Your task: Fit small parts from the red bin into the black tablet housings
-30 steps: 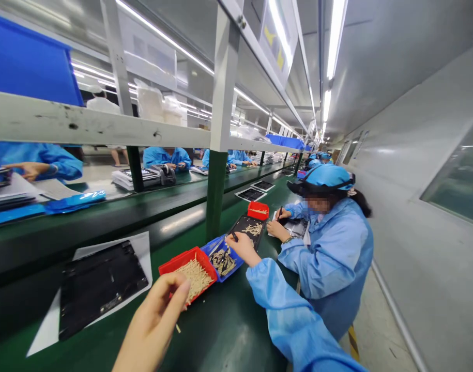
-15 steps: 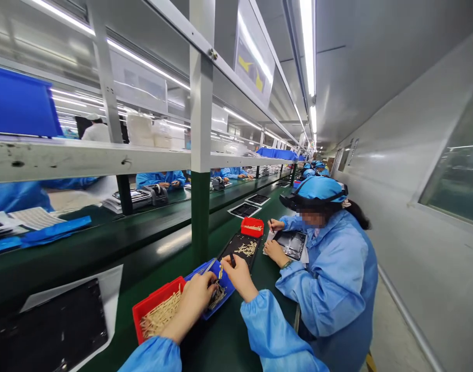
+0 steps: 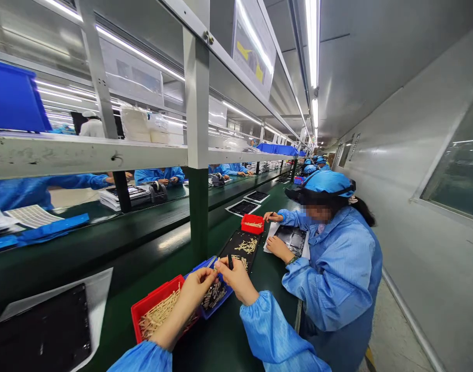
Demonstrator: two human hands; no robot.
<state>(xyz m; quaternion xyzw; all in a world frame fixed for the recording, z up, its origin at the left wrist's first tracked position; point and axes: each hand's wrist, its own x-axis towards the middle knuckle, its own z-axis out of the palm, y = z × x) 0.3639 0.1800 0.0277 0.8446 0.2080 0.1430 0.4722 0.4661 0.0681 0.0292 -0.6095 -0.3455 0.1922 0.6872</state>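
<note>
Both my hands meet over the blue bin (image 3: 229, 295), fingertips nearly touching. My left hand (image 3: 197, 289) is closed in a pinch; what its fingertips hold is too small to make out. My right hand (image 3: 240, 281) is closed around a black pen-like tool (image 3: 230, 262), whose end sticks up between the fingers. A small pale strip (image 3: 217, 263) shows at the right fingertips. Small dark and pale pieces (image 3: 215, 295) lie in the blue bin. Partly behind my left forearm, the red bin (image 3: 136, 316) holds many pale strips (image 3: 158, 315).
A black tray (image 3: 255, 248) with scattered pale strips and a smaller red bin (image 3: 252, 224) lie beyond my hands. On the right a co-worker (image 3: 333, 279) bends over a black panel (image 3: 290, 239). Another black panel (image 3: 46, 330) lies at left. A shelf post (image 3: 198, 206) rises ahead.
My left hand has lifted out of the blue bin to meet my right fingertips. The co-worker's hand with a tool has moved to the small red bin. The view has shifted slightly.
</note>
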